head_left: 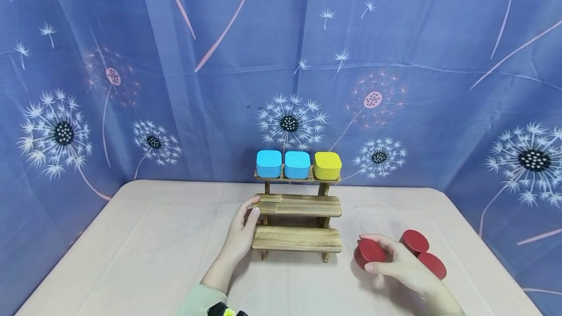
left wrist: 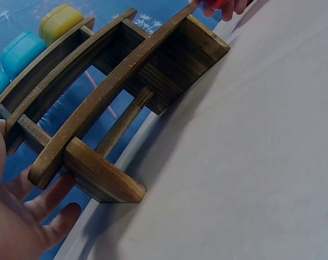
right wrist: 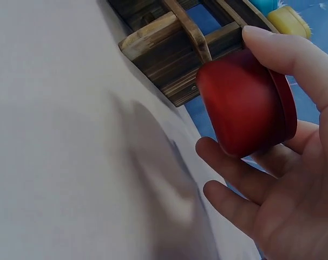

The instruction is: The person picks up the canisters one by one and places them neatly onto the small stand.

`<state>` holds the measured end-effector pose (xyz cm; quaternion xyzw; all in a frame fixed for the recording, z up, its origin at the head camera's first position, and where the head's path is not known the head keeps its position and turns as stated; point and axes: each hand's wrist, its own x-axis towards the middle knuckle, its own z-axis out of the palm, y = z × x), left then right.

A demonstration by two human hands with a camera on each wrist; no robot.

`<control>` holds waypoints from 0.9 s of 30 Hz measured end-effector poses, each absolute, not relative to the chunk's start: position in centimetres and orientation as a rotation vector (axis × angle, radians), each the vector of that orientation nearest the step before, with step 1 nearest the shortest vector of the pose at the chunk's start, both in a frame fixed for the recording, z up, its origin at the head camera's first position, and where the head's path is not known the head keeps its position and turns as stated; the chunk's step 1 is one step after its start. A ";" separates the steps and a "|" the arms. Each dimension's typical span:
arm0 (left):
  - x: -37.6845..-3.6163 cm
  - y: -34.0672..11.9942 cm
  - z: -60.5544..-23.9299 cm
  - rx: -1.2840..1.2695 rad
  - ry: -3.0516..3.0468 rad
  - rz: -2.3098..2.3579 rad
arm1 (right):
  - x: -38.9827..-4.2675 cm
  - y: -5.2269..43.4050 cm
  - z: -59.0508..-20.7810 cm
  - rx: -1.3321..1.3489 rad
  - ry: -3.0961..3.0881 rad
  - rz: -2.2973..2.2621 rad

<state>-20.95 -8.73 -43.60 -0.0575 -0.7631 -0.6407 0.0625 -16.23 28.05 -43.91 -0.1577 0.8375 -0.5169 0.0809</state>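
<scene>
Gripping a red round tin (head_left: 370, 251) in right hand (head_left: 397, 265), thumb over the upper edge and fingers curled beneath, tin tilted on its side and raised off the pale tablecloth (head_left: 145, 252), just right of the wooden three-step rack (head_left: 297, 218). Right wrist view: same tin (right wrist: 245, 103) pinched between thumb and curled fingers (right wrist: 234, 173), rack corner close behind. Left hand (head_left: 243, 230) laid against the rack's left end, thumb up by the middle step, fingers relaxed and nearly straight, steadying and not clasping; left wrist view shows loose fingers (left wrist: 45, 208) beside the rack's side board (left wrist: 102, 179). Top step filled: two blue square tins (head_left: 283, 164) and one yellow square tin (head_left: 327, 165), side by side, touching or nearly so. Middle step (head_left: 298, 205) and bottom step (head_left: 297, 239) bare. Two further red round tins (head_left: 423, 252) resting on the cloth at right, close together, just behind the right hand. Blue dandelion-print curtain (head_left: 281, 62) behind. Judged progress: top row done, first of three red tins picked up but not yet set on any step; remaining work looks like placing all three red tins, lower steps open for them. Which step the held tin goes to: cannot tell.
</scene>
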 end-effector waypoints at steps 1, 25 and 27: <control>-21.1 -8.8 -43.9 -0.177 -2.301 -1.935 | -16.2 28.0 -43.9 -0.469 2.500 -1.552; -21.5 -9.0 -44.7 -0.199 -2.275 -1.945 | -16.0 27.3 -42.9 -0.465 2.438 -1.619; -21.4 -8.9 -44.6 -0.193 -2.281 -1.948 | -15.9 27.2 -42.8 -0.463 2.440 -1.620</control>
